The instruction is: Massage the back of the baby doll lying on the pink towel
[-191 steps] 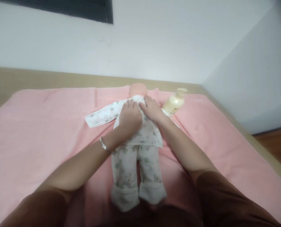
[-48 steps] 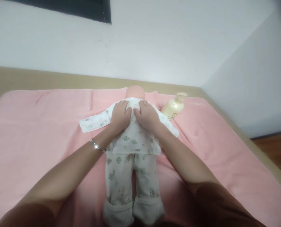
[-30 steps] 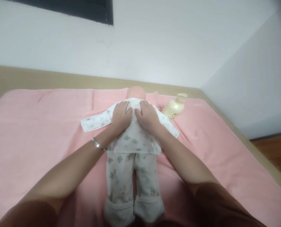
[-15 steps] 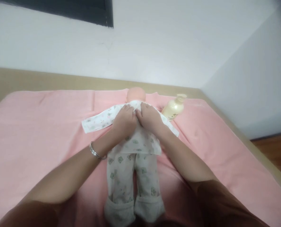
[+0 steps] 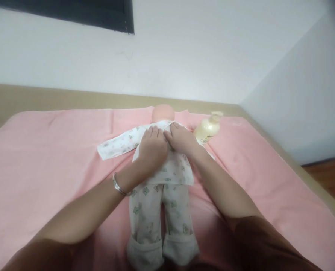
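Note:
A baby doll lies on its back, its head at the far end, dressed in a white long-sleeved baby shirt with a small print and matching trousers. My left hand, a silver bangle on its wrist, rests on the chest of the shirt with fingers lying flat and side by side; its thumb is hidden. Close beside it, my right hand grips the shirt near the collar, thumb and fingers bent at the cloth. One sleeve stretches out to the left; my right arm partly covers the other.
A pale yellow pump bottle is to the right of the doll's shoulder. Under everything spreads a pink blanket on a tan surface. A white wall rises behind, with a dark panel at upper left.
My left hand has slid slightly right and toward me on the shirt, its fingers flatter than before. My right hand has shifted a little to the right, still at the collar.

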### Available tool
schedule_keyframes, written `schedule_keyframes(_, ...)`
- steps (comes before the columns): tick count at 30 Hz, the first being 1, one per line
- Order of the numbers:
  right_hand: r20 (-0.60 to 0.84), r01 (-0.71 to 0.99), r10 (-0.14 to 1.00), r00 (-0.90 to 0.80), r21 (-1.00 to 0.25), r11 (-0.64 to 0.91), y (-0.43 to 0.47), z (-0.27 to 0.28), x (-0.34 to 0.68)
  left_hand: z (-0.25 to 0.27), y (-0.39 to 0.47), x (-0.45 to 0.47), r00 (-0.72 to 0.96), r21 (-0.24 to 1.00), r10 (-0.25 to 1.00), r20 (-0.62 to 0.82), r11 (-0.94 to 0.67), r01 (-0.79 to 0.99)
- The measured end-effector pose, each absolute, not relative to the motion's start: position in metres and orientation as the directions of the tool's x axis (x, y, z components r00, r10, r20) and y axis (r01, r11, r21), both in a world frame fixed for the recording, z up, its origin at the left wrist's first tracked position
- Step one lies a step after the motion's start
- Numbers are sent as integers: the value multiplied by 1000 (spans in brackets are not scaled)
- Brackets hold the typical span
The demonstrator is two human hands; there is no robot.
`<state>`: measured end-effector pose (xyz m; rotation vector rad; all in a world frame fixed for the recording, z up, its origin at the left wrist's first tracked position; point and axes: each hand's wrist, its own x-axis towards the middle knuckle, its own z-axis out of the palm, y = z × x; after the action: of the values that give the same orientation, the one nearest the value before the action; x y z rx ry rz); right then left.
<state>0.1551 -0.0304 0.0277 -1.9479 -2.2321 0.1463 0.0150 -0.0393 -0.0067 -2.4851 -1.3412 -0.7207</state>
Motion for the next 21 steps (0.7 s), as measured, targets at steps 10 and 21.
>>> schedule_keyframes(10, 254, 968, 934, -250, 61, 242, -76, 13, 117, -15, 7, -3, 308, 473, 886, 346, -448, 759)
schedule_keyframes(21, 213, 957, 973, -94, -250, 147, -19, 11, 155, -15, -35, 16, 362, 312, 784, 504, -556, 770)
